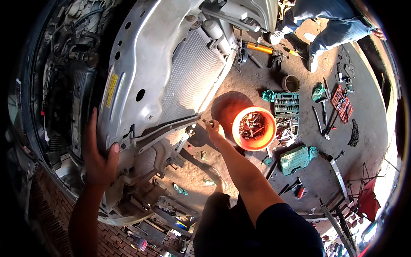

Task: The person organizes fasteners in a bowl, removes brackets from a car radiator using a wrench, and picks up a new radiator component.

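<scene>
My left hand (98, 158) grips the edge of a silver metal car panel (141, 51), which has oval holes and a yellow label, beside the dark engine bay (81, 64). My right hand (214, 130) is closed at the end of a long curved metal bar (171, 128) that runs below the radiator (188, 73); what its fingers hold there is too small to make out. An orange bucket (269, 139) full of small metal parts stands just right of my right hand.
Another person's jeans-clad legs (325, 38) are at the top right. An open socket set (286, 103), a green case (293, 160), a red tool set (342, 103), a metal can (290, 83), a yellow-handled tool (257, 46) and loose tools lie on the floor. Brick paving (111, 235) shows below.
</scene>
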Action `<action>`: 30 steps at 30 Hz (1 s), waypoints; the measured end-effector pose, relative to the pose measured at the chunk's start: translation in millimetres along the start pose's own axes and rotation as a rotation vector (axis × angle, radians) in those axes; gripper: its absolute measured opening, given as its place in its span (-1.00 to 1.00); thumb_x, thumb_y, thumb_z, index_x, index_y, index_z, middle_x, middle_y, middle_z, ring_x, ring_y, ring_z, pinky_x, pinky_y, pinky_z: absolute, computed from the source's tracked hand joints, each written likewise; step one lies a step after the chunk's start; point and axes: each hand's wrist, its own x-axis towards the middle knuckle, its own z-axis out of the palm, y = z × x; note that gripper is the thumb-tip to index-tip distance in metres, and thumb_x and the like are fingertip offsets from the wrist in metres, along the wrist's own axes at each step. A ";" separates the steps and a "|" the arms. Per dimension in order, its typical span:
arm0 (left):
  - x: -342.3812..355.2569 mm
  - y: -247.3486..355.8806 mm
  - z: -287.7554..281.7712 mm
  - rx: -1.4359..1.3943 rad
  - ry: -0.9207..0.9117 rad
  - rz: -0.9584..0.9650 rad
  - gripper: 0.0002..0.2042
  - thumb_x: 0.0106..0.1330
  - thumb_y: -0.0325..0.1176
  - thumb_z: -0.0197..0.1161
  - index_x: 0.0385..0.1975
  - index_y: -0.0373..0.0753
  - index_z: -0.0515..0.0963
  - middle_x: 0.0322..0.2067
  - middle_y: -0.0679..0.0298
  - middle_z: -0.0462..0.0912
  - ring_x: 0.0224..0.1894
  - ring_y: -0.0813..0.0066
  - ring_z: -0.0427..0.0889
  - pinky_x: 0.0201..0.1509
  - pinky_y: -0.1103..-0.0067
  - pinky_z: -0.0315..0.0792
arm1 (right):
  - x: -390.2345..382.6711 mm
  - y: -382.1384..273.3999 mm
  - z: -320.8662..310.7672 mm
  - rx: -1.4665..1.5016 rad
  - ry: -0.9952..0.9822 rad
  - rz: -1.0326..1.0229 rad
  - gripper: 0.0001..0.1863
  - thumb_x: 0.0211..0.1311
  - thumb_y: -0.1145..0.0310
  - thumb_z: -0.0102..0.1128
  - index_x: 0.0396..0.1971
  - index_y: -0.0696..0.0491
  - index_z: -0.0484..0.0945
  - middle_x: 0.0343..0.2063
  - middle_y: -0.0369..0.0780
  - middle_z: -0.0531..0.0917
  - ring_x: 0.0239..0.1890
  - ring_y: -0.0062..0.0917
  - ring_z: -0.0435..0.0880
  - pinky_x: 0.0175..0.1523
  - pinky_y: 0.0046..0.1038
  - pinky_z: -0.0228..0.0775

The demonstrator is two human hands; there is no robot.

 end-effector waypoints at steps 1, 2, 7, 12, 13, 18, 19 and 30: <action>0.3 -2.0 0.1 0.000 -0.004 -0.006 -0.17 0.11 -0.46 0.18 0.49 -0.39 0.13 0.39 -0.17 0.32 0.41 -0.12 0.34 0.51 0.18 0.17 | 7.2 8.1 7.4 0.036 -0.005 -0.014 -0.63 0.35 0.05 0.24 -0.26 0.11 0.57 -0.52 -0.32 0.55 -0.46 -0.66 0.47 -0.35 -0.47 0.35; 2.1 -2.4 0.4 -0.015 -0.012 -0.024 -0.20 0.18 -0.38 0.14 0.50 -0.42 0.11 0.41 -0.16 0.28 0.44 -0.10 0.30 0.52 0.19 0.14 | 14.2 16.3 13.6 0.073 -0.007 -0.028 -0.65 0.36 0.06 0.24 -0.28 0.09 0.55 -0.53 -0.37 0.53 -0.47 -0.71 0.44 -0.37 -0.51 0.31; -9.3 -15.6 2.4 -0.037 -0.025 -0.038 -0.19 0.38 -0.06 0.12 0.52 -0.43 0.05 0.44 -0.15 0.21 0.46 -0.04 0.26 0.52 0.18 0.13 | 12.7 8.6 16.0 0.221 -0.100 -0.007 -0.67 0.39 0.07 0.23 -0.29 0.05 0.48 -0.57 -0.37 0.46 -0.49 -0.70 0.40 -0.41 -0.49 0.26; -9.9 -24.0 5.6 -0.072 -0.039 -0.039 -0.14 0.43 0.08 0.09 0.53 -0.43 0.01 0.46 -0.16 0.17 0.46 -0.02 0.25 0.50 0.18 0.14 | 7.1 6.7 12.0 -0.582 0.136 -0.537 -0.74 0.37 0.15 0.20 -0.21 0.04 0.52 -0.29 -0.14 0.62 -0.14 -0.19 0.60 0.06 -0.06 0.34; -9.9 -24.2 5.8 -0.076 -0.043 -0.043 -0.13 0.43 0.10 0.08 0.53 -0.43 0.00 0.46 -0.16 0.16 0.47 -0.03 0.25 0.50 0.17 0.14 | 4.2 0.1 11.4 -0.720 0.170 -0.496 -0.73 0.36 0.15 0.22 -0.17 0.04 0.53 -0.17 -0.11 0.64 -0.02 -0.14 0.59 0.20 0.01 0.27; -10.0 -26.0 5.1 -0.086 -0.064 -0.051 -0.09 0.43 0.16 0.08 0.54 -0.43 -0.05 0.47 -0.19 0.12 0.46 -0.07 0.24 0.48 0.13 0.17 | 14.6 12.2 14.7 -0.588 0.159 -0.522 -0.72 0.39 0.12 0.19 -0.18 0.03 0.49 -0.32 -0.13 0.59 -0.13 -0.24 0.59 0.08 -0.11 0.32; -10.6 -25.9 5.4 -0.126 -0.073 -0.073 -0.07 0.43 0.18 0.08 0.54 -0.44 -0.07 0.47 -0.21 0.10 0.47 -0.11 0.23 0.48 0.11 0.19 | 17.4 17.1 14.6 -0.344 0.016 -0.364 -0.70 0.42 0.10 0.18 -0.17 0.04 0.48 -0.37 -0.14 0.56 -0.22 -0.33 0.56 -0.02 -0.19 0.35; -17.8 -32.6 1.0 0.030 -0.091 -0.057 -0.04 0.45 0.28 -0.01 0.51 -0.50 -0.05 0.44 -0.26 0.13 0.44 -0.14 0.26 0.46 0.11 0.22 | 30.0 18.9 25.2 0.539 -0.298 0.245 -0.66 0.48 0.08 0.16 -0.24 0.09 0.53 -0.60 -0.22 0.55 -0.58 -0.43 0.56 -0.34 -0.25 0.52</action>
